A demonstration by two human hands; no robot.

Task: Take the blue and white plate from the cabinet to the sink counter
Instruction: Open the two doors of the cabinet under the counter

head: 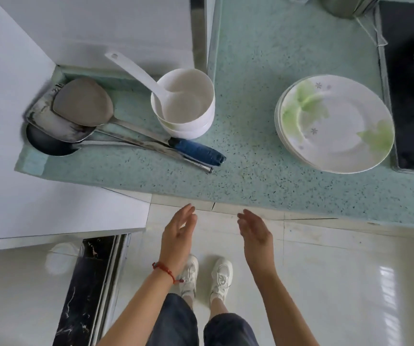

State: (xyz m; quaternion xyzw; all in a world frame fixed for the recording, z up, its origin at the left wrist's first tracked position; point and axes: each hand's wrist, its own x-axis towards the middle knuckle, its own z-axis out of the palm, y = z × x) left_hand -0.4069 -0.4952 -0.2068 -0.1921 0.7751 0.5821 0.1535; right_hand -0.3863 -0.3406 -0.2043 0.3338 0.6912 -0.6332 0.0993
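My left hand and my right hand hang side by side below the front edge of a green speckled counter, palms turned toward each other, fingers apart, both holding nothing. A red string bracelet sits on my left wrist. No blue and white plate shows in this view. On the counter at the right lies a stack of white plates with green leaf print.
Stacked white bowls hold a white ladle. Left of them lie metal spatulas and a ladle, one with a blue handle. A white cabinet surface fills the left. A black stove is at the right edge. Pale floor tiles lie below.
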